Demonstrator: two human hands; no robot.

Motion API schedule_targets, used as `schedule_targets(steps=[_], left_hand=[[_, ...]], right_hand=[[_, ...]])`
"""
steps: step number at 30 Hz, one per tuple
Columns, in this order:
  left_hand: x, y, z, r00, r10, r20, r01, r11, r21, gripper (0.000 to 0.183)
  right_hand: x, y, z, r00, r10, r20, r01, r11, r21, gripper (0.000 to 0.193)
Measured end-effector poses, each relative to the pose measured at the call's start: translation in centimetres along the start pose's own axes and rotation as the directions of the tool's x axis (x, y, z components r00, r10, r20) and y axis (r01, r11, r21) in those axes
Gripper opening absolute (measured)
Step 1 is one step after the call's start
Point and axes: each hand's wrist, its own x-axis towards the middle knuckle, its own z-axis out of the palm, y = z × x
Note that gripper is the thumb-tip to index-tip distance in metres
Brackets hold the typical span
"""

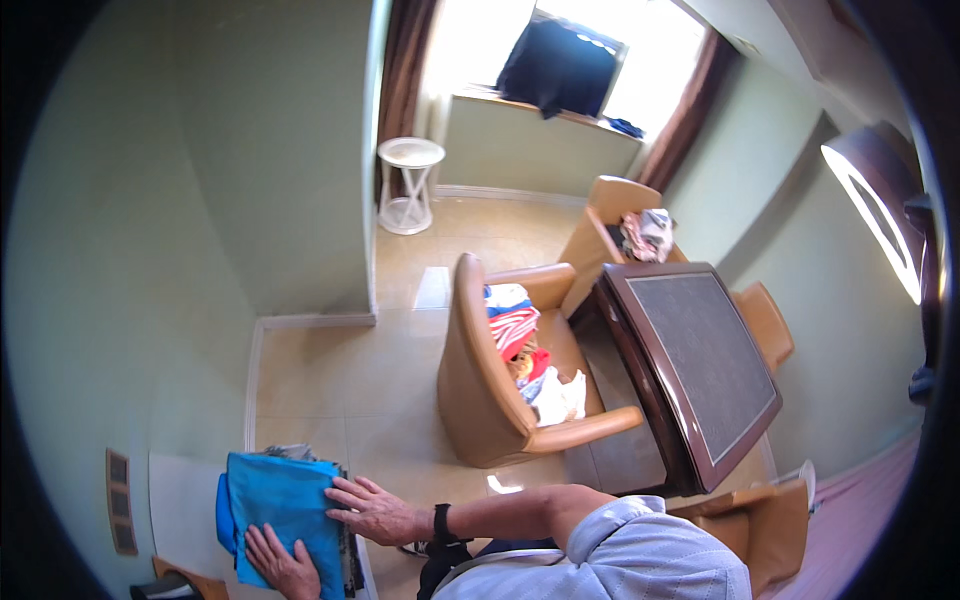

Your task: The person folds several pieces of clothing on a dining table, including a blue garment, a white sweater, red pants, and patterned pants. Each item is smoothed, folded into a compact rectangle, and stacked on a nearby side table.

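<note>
Blue cloth (285, 492) is touched near its lower edge by the spread left hand (285, 567), at its right edge by the spread right hand (378, 511).

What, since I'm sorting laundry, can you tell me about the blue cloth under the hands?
The blue cloth is plain turquoise, roughly rectangular and apparently folded, its surface fairly smooth with slight creases. It looks like soft fabric. It lies spread on top of a stack; grey cloth shows past its far edge. The left hand rests flat on its near part, and the right hand touches its right edge with the fingers.
</note>
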Motion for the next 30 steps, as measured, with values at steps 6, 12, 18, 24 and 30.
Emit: schedule_targets(steps=[6, 12, 18, 24, 30], left_hand=[[1.4, 1.3, -2.7, 0.996, 0.009, 0.087, -0.014, 0.999, 0.051, 0.061], [1.0, 12.7, -5.6, 0.976, 0.215, -0.046, -0.22, 0.958, -0.187, 0.048], [-1.6, 33.5, -6.0, 0.804, 0.595, 0.021, -0.462, 0.646, -0.608, 0.049], [-2.5, 49.5, -6.4, 0.571, 0.82, -0.04, -0.538, 0.337, -0.772, 0.039], [2.3, 59.9, 2.4, 0.503, 0.854, 0.13, -0.375, 0.351, -0.858, 0.035]], right_hand=[[-12.7, 4.9, -2.5, 0.916, 0.326, 0.232, -0.354, 0.931, 0.09, 0.045], [-30.4, 8.5, -4.3, 0.713, 0.627, 0.315, -0.688, 0.711, 0.144, 0.038], [-50.6, 6.6, -7.2, 0.474, 0.839, 0.268, -0.881, 0.45, 0.148, 0.036], [-64.4, 1.5, -7.9, 0.193, 0.979, 0.069, -0.951, 0.169, 0.26, 0.037], [-68.2, -2.9, -6.0, -0.13, 0.989, 0.074, -0.875, -0.149, 0.46, 0.043]])
